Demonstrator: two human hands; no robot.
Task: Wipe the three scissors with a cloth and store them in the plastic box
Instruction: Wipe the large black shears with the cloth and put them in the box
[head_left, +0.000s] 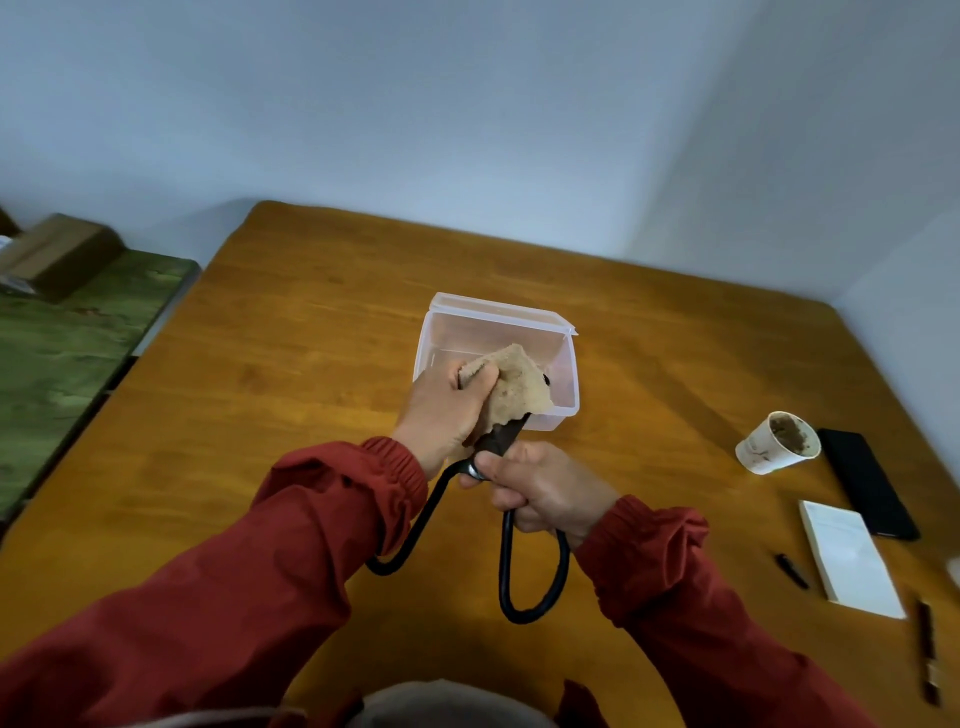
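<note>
Hands (441, 410) (540, 493) hold cloth (514, 384) and scissors (501, 441) at box's (570, 364) rim.

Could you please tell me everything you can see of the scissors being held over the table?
The scissors are large and black, apparently metal, with two long looped handles spread apart and a silvery pivot screw. They are held in the air above the table, blades pointing away toward the open plastic box. A tan cloth, pinched by the left hand, wraps the blades and hides most of them. The right hand holds them at the pivot.
</note>
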